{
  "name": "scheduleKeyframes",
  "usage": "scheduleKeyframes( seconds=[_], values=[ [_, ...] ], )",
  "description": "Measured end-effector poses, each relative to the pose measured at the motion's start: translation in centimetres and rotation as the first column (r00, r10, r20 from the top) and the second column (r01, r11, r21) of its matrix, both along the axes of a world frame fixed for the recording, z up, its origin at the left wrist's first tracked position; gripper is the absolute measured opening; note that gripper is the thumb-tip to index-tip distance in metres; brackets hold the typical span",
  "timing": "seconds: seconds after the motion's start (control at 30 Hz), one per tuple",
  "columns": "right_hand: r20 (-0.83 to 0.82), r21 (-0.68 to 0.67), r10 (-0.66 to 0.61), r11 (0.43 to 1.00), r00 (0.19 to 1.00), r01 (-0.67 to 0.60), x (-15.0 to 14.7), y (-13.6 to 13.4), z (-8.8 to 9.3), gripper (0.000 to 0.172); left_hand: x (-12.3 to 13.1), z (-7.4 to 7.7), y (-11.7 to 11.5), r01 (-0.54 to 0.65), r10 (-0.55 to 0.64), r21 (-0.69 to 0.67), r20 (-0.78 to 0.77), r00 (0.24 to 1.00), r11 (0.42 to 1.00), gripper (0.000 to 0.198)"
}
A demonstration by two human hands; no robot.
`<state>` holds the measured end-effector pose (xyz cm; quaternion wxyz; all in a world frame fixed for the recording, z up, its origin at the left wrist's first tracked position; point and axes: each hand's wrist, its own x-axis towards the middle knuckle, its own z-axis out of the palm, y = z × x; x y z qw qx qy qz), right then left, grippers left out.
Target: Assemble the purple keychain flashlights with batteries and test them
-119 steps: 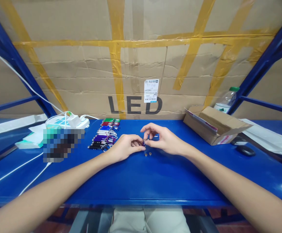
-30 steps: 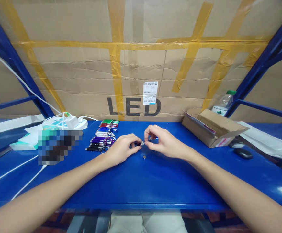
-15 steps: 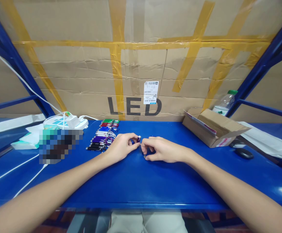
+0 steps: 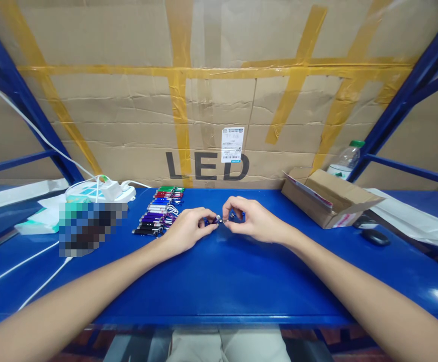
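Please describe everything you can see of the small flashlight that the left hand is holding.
The small flashlight is a short, dark blue cylinder that looks metallic, with a silvery open end facing the right hand. The left hand pinches it by fingertips, lying about level just above the blue table. Most of its body is hidden by the fingers. The right hand's fingertips meet its open end; whether they hold a tiny part there is too small to tell.

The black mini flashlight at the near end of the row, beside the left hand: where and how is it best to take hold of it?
Probably at the middle of the barrel, pinched from above across its width. The black mini flashlight lies flat on the blue table, lengthwise left to right, with a purple one just behind it; its near side is free, so come from there. The left hand is closest.
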<state>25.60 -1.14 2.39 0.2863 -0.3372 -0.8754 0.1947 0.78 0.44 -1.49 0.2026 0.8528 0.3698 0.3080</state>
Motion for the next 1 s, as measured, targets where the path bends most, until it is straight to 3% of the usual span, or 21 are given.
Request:
scheduleKeyframes(
  seconds=[0.13,0.37,0.67,1.0],
  values=[
    [-0.058,0.08,-0.043,0.996,0.997,0.047,-0.16,-0.22,0.09,0.01,0.06,0.03,-0.15,0.053,-0.053,0.006,-0.005,0.999,0.999,0.016],
    [-0.016,0.083,0.017,0.996,1.0,-0.015,-0.68,-0.67,-0.05,0.009,0.1,0.1,-0.34,0.111,-0.11,0.055,-0.019,0.994,0.992,0.012],
    [0.067,0.158,0.075,0.984,0.995,-0.085,-0.4,-0.15,-0.08,0.004,0.14,0.13,-0.21,0.075,-0.075,0.021,-0.003,0.997,0.997,0.016],
    [0.069,0.184,0.066,0.98,0.995,-0.078,-0.35,-0.24,-0.09,0.007,0.3,-0.18,-0.37,0.06,-0.053,-0.093,0.08,0.995,0.994,0.02]
  ],
)
